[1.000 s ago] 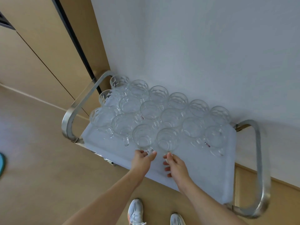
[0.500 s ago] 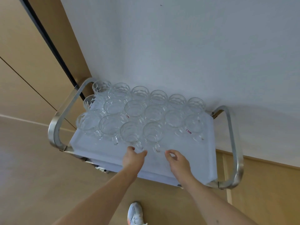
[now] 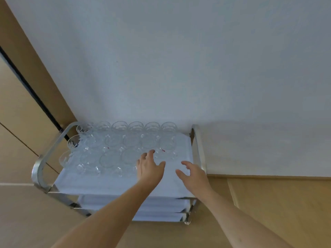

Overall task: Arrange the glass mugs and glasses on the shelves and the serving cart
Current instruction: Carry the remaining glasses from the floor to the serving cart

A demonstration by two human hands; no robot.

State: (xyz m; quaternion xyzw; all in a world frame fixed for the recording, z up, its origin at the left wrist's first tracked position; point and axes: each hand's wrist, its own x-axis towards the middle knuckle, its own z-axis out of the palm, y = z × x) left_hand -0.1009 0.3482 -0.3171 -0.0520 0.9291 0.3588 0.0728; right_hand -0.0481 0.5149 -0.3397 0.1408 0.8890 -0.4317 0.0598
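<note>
Several clear glass mugs [image 3: 129, 140] stand in rows on the white top tray of the serving cart [image 3: 114, 183]. The front row [image 3: 109, 161] holds fewer mugs and ends near the tray's middle. My left hand [image 3: 149, 167] hovers with fingers spread just right of that row's last mug, its fingertips close to a mug with a red sticker [image 3: 165, 145]. My right hand [image 3: 192, 173] is open above the bare right part of the tray, holding nothing.
The cart has chrome loop handles at the left [image 3: 41, 169] and right [image 3: 199, 149], with lower white shelves [image 3: 157, 210] beneath. It stands against a white wall [image 3: 179, 59]. Wooden panels [image 3: 21, 104] lie to the left and wooden flooring [image 3: 268, 203] to the right.
Both hands let go of the front mugs' handles and moved right, opening with fingers spread. The view has tilted up and the cart now sits lower in the picture.
</note>
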